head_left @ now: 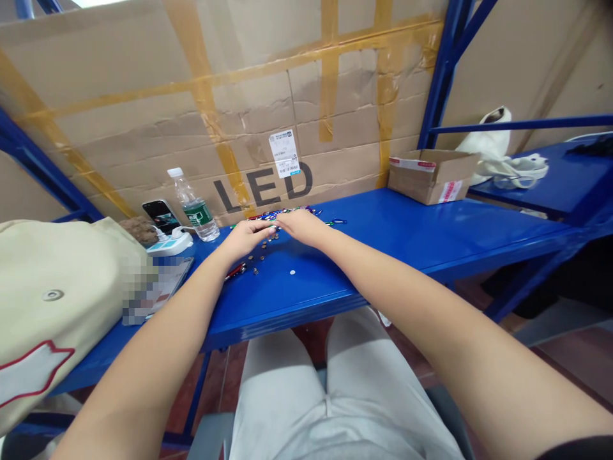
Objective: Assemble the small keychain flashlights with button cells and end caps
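Note:
Both my hands reach out over a blue metal shelf (383,236). My left hand (249,235) lies palm down with its fingers curled over a scatter of small dark metal pieces (256,260). My right hand (299,225) is beside it, fingertips touching the left hand's, and seems to pinch something too small to make out. Behind the hands lies a heap of small coloured clips or rings (287,213). A single small white disc (292,273) rests nearer to me on the shelf.
A taped cardboard sheet marked LED (268,128) backs the shelf. A water bottle (191,204), a phone (160,216) and a white power strip (168,243) stand at the left, beside a beige bag (52,300). An open carton (431,176) sits right.

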